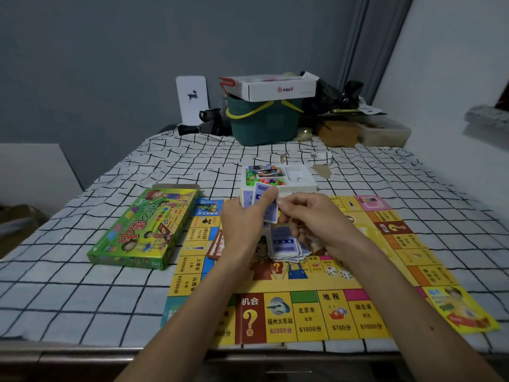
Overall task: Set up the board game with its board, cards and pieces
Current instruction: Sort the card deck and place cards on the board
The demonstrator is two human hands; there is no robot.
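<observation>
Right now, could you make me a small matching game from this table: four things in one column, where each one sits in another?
Things:
1. game box
2. white tray
3. pile of blue cards
4. green bucket

Places:
A. lying on the middle of the board
B. at the far end of the table, under a white carton
C. on the cloth just beyond the board
D. on the cloth to the left of the board

Pairs: 1-D, 2-C, 3-A, 4-B
</observation>
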